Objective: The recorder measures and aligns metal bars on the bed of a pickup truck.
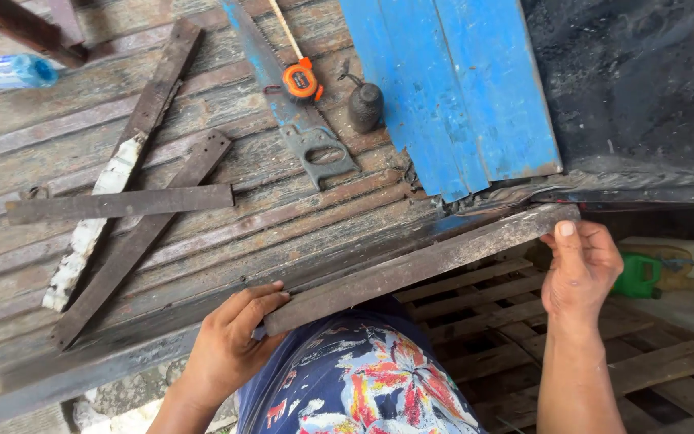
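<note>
At far left a plastic bottle (6, 71) lies on the worn planks, with loose rusty strips (122, 202) crossed beside it. Your left hand (230, 341) grasps the near, lower end of the long rusty metal bar (411, 265), fingers curled over its top. The bar's long axis climbs from there up and to the right, past the saw (299, 120), the orange tape measure (300, 80) and the blue panel (459, 88). Your right hand (580, 269) grips the far end, thumb up.

Clear blue-labelled bottle (6, 72) — top left; green-white jugs (668, 269) — right.
</note>
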